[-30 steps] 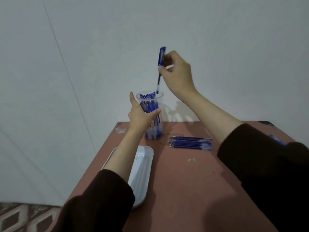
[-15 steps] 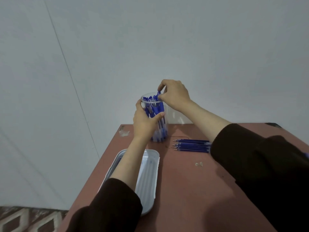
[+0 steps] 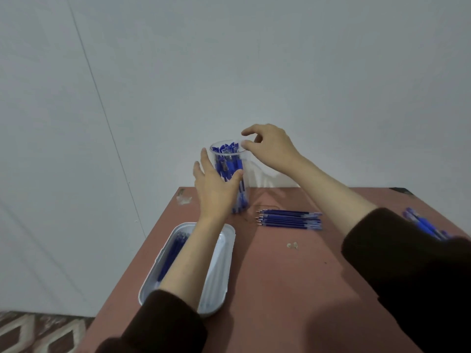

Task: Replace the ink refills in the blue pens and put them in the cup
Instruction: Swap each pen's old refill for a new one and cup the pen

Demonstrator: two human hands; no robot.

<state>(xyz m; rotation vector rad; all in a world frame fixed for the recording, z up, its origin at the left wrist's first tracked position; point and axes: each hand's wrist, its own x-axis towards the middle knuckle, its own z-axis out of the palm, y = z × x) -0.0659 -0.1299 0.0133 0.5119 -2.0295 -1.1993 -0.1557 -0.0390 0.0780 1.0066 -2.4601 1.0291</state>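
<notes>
Head view. Clear cup (image 3: 245,192) stands upright at the back of the table (image 3: 280,289), towards its left edge, packed with blue pens (image 3: 226,150), caps up.

Left hand (image 3: 216,189): fingers straight along the cup's left wall, thumb laid against the front wall. A brace, not a wrap-around clamp.

Right hand (image 3: 270,149): just above the rim, thumb and forefinger apart, other fingers loosely bent, nothing between them.

Loose refills (image 3: 290,219) lie in a neat row just right of the cup. White tray (image 3: 225,253) sits under the left forearm with a few dark refills (image 3: 173,250) inside. More pens (image 3: 423,222) lie at the far right, partly hidden by the sleeve.

Risks, as judged:
- Cup is tall, crowded and only lightly braced; a finger catching a cap or the rim could tip it towards the table edge.
- Right sleeve hangs low near the row and could scatter or roll the refills.
- Left forearm could drag the tray.
</notes>
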